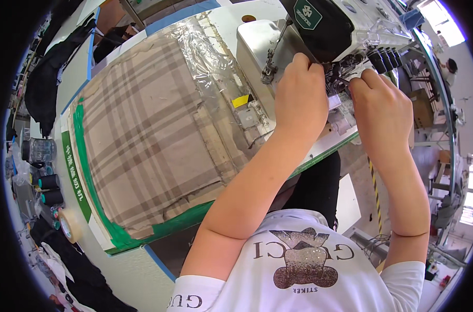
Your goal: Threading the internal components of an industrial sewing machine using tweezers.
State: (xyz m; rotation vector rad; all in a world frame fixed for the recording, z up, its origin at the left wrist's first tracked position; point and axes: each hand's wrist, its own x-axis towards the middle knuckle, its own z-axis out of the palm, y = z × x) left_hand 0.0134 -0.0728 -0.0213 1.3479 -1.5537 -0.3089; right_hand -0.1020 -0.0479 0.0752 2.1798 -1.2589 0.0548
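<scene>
Both my hands are up at the working parts of a white and black sewing machine (pixel 361 31). My left hand (pixel 302 96) is closed, its knuckles up, beside the needle area; its fingertips are turned away and what they pinch is hidden. To its right, my right hand (pixel 380 101) is also closed, with thumb and fingers drawn together near the dark metal parts (pixel 340 73) of the machine. A thin dark piece shows at its fingertips, too small to name. Left of my left hand is a smooth metal cover (pixel 265 41) with a small lever assembly (pixel 270 67).
A plaid cloth (pixel 143 130) covers the table left of the machine, edged with green tape (pixel 85 156) and clear plastic (pixel 200 52). Thread cones (pixel 50 190), a tape roll (pixel 70 226) and a clear jar (pixel 41 150) sit at far left. Black tension knobs (pixel 384 58) stand beyond my right hand.
</scene>
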